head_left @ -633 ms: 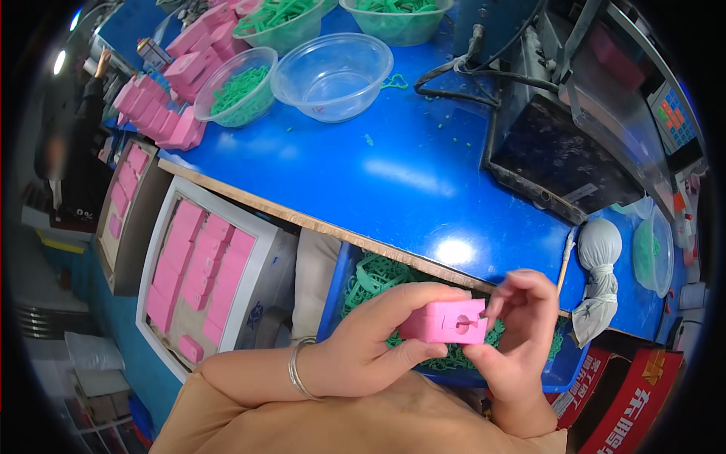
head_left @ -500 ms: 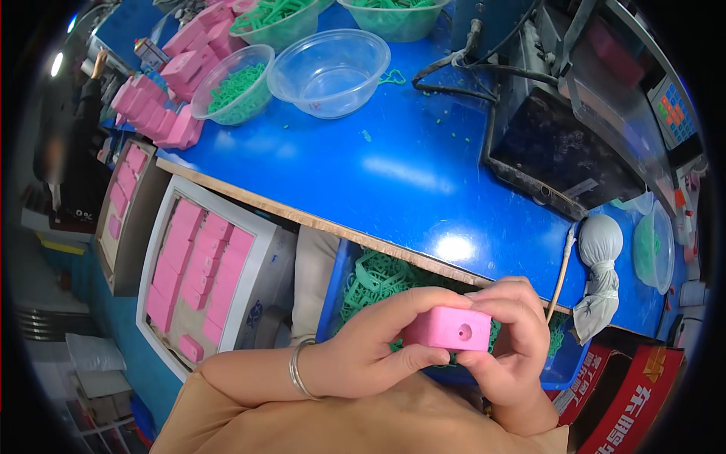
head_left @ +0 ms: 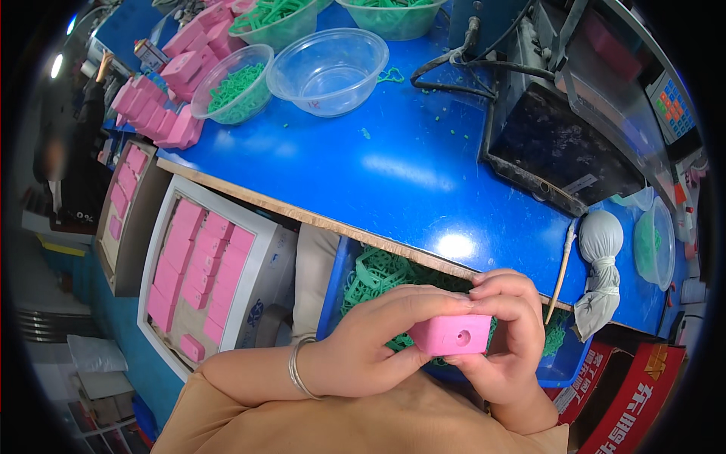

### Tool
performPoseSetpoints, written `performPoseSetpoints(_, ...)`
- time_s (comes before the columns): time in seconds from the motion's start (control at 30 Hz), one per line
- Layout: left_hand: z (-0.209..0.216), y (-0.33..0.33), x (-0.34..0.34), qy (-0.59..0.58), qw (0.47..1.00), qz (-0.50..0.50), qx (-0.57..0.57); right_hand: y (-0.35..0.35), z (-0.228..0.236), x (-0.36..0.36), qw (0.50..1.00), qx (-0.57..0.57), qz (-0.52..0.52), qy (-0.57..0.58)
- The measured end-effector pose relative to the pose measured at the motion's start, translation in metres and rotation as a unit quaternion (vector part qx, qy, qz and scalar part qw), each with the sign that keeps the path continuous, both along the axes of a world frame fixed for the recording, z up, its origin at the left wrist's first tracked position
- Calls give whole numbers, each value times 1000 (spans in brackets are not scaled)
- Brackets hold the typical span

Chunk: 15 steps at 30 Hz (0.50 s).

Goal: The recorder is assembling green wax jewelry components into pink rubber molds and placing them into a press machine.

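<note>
A pink block [head_left: 446,338] with a small round hole in its near face is gripped between my two hands, in front of my body. My left hand [head_left: 374,333] has its fingers over the block's top and its thumb low on the left side. My right hand [head_left: 513,321] curls around the right end, thumb tip at the lower edge. The block's far side is hidden by my fingers. Just beneath the hands, a blue bin [head_left: 330,306] holds a tangle of green rubbery pieces [head_left: 378,274].
The blue table [head_left: 302,178] carries clear bowls [head_left: 329,94], stacked pink blocks [head_left: 181,68], a black machine [head_left: 563,151], a thin stick [head_left: 561,272] and a tied grey cloth bundle [head_left: 601,238]. White-framed trays of pink blocks [head_left: 200,250] stand left; a red box [head_left: 628,393] sits right.
The pink block has tilted slightly and dropped a touch in my hands. My right fingers have shifted up and leftward over its top, and the right thumb has slid left along the lower edge.
</note>
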<state>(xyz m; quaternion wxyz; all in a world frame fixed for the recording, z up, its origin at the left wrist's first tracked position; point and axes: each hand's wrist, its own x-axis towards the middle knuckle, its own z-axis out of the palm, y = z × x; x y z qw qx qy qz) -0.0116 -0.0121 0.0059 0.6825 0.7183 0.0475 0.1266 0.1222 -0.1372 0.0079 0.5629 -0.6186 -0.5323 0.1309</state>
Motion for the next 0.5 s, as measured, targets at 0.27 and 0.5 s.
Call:
performPoseSetpoints(0.27,10,11,7,-159,877,119,437,-1,0,-20,873,-19,74,482)
performPoseSetpoints(0.5,25,4,12,-38,925,62,373,-2,-6,-12,790,-108,102,594)
